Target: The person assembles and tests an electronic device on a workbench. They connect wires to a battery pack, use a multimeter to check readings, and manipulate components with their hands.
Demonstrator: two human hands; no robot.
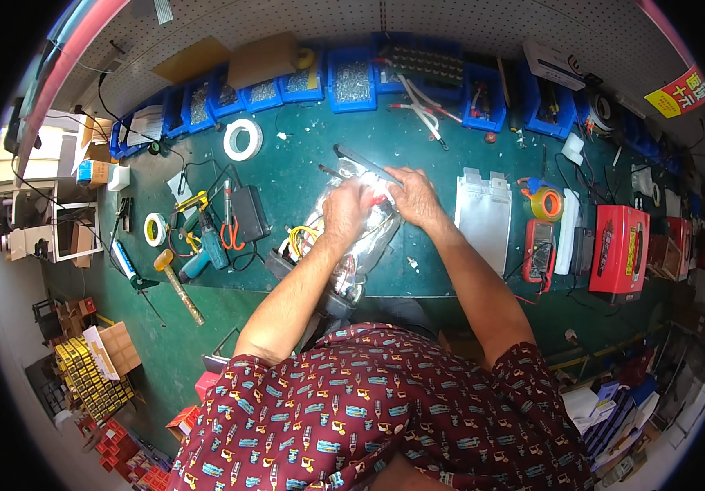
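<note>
In front of me on the green workbench (287,176) lies a shiny, wired assembly (373,237), partly wrapped in clear plastic or foil, with yellow wires (302,239) on its left side. A long dark strip-like piece (361,158) slants across its far end. My right hand (415,199) has its fingers closed on the near right end of that strip. My left hand (346,211) is over the middle of the assembly, its fingers curled inward beside something red. Bright glare hides what those fingers hold.
Left are a cordless drill (208,245), hammer (178,282), black box (249,213) and white tape roll (243,140). On the right lie a silver pouch cell (483,217), red multimeter (540,250), tape roll (546,203) and red box (618,250). Blue bins (351,78) line the back.
</note>
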